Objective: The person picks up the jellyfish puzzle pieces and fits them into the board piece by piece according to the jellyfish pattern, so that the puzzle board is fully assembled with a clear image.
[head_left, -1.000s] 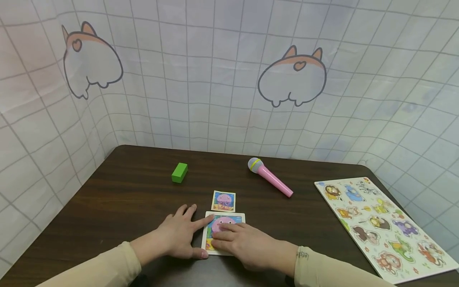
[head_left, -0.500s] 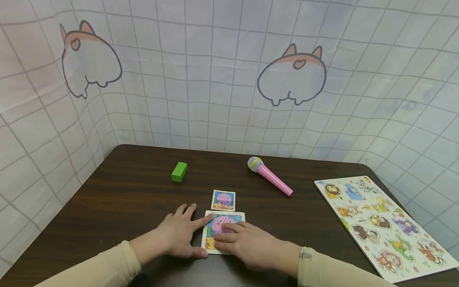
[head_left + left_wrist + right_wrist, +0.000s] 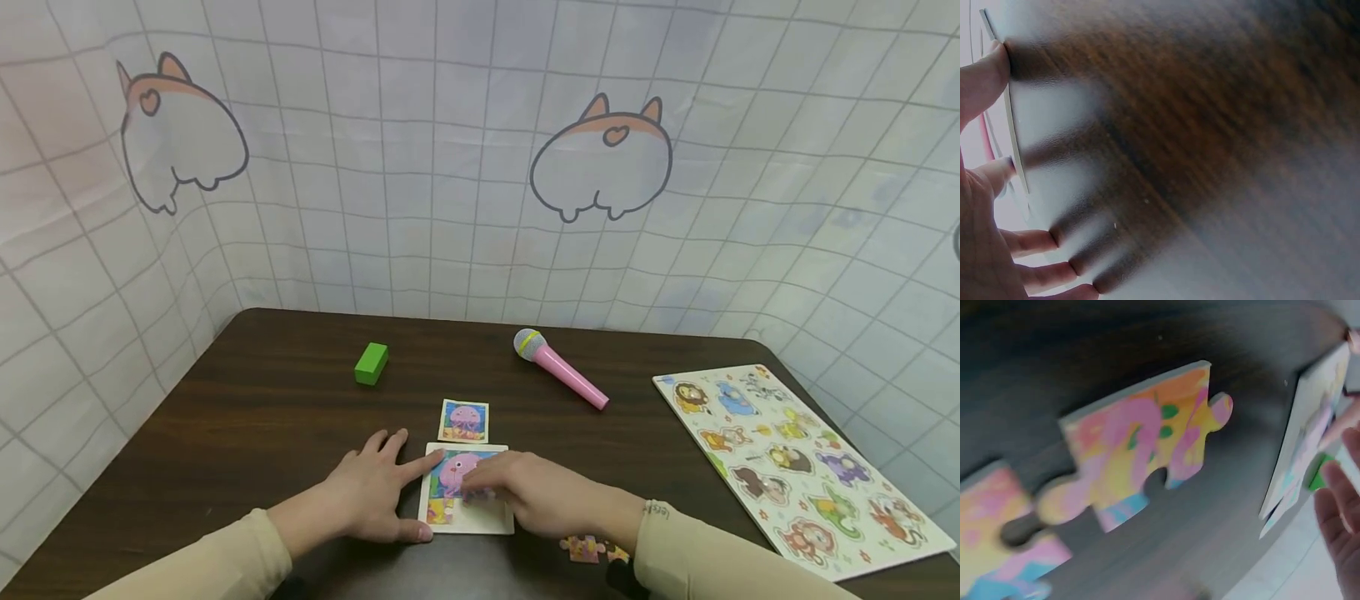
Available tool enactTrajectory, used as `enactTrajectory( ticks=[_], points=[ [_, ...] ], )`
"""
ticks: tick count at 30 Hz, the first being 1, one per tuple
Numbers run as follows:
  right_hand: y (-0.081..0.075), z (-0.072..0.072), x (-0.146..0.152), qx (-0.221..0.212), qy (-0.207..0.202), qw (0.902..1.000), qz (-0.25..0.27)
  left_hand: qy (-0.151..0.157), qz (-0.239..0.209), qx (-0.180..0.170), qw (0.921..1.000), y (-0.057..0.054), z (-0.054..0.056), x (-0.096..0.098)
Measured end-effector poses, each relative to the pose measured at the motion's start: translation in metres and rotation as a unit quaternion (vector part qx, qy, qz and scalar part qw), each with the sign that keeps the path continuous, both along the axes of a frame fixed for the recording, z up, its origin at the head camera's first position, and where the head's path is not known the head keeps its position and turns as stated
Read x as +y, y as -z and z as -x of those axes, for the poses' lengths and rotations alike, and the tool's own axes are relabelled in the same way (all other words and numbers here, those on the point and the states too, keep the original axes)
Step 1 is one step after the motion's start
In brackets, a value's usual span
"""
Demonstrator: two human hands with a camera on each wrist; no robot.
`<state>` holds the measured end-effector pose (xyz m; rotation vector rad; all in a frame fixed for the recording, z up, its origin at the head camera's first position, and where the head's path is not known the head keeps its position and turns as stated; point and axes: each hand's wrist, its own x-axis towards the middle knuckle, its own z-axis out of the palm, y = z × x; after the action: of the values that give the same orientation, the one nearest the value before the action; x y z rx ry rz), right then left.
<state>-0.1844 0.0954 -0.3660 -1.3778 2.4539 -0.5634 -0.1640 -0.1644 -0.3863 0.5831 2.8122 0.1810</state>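
A jellyfish jigsaw in a white tray sits before me. Its upper part is filled, a yellow-orange piece sits at lower left, and the rest of the bottom row shows bare white. My left hand is spread on the table, forefinger on the tray's upper left corner and thumb at its lower left. My right hand reaches over the tray's right side, fingertips bent down at the jellyfish's lower part. Under the right wrist lie a puzzle piece and a second puzzle piece, yellow and pink.
A small jellyfish card lies just beyond the tray. Farther back are a green block and a pink toy microphone. An animal puzzle board lies at the right. A white gridded cloth hangs behind the table.
My right hand has lifted and drawn its fingers in, moving right. The bare bottom of the tray and the loose pieces under the wrist now show. My left hand stays in place.
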Motion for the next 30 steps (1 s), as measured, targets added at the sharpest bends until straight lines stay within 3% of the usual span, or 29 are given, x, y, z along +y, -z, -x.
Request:
enactTrajectory(
  ticks=[3, 6, 16, 23, 30],
  points=[
    [-0.003, 0.002, 0.017, -0.06, 0.08, 0.9946, 0.029, -0.001, 0.001, -0.001, 1.0, -0.001, 0.001, 0.0],
    [-0.001, 0.003, 0.036, -0.075, 0.128, 0.9881, 0.04, 0.0, 0.004, 0.0, 1.0, -0.002, 0.001, 0.0],
    [0.012, -0.008, 0.092, -0.053, 0.186, 0.981, 0.013, 0.003, 0.005, -0.001, 1.0, -0.005, 0.0, 0.002],
    [0.021, -0.016, 0.111, -0.038, 0.188, 0.9813, 0.012, 0.0, 0.002, -0.007, 1.0, -0.003, 0.0, 0.0],
    [0.039, -0.02, 0.116, 0.059, 0.135, 0.9884, 0.037, -0.003, -0.002, -0.007, 1.0, -0.001, 0.0, 0.0]
  ],
)
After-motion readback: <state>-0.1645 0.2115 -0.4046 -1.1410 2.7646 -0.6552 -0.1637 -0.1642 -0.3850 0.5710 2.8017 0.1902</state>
